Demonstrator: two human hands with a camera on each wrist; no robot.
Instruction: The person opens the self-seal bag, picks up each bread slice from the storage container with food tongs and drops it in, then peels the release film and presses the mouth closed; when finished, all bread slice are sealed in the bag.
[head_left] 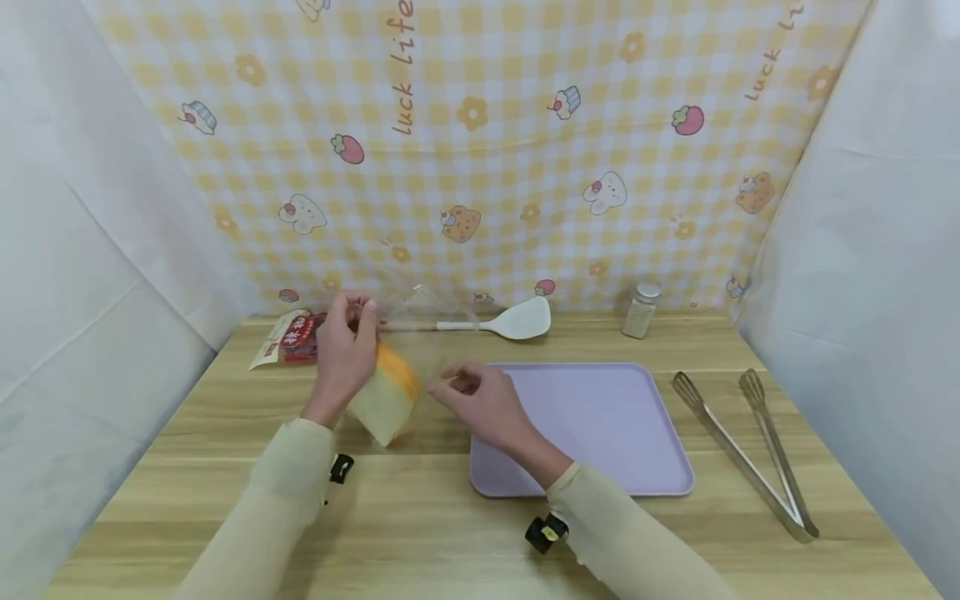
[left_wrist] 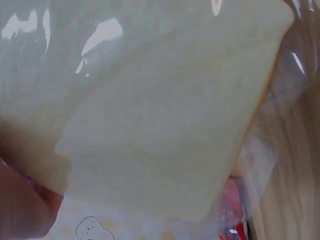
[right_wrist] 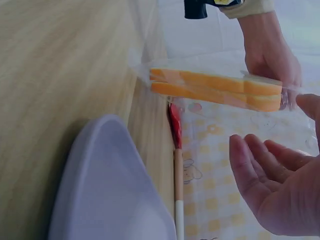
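My left hand (head_left: 348,350) grips a clear plastic bag (head_left: 450,312) by its upper part, above the table. Inside it are two slices of bread (head_left: 382,400), pale with orange-yellow crusts; the right wrist view shows them as two stacked bread edges (right_wrist: 215,90). One broad pale bread face (left_wrist: 165,120) fills most of the left wrist view. Just right of the bag, my right hand (head_left: 483,404) hovers over the left edge of the lilac tray (head_left: 585,417). Its thumb and bent fingers (right_wrist: 245,150) stand apart with a gap between them.
Behind the left hand lies a red and cream food packet (head_left: 300,337). A white spatula (head_left: 525,319) lies along the back, partly seen through the bag. At back right stands a shaker jar (head_left: 641,312). Spread metal tongs (head_left: 750,467) lie right of the tray.
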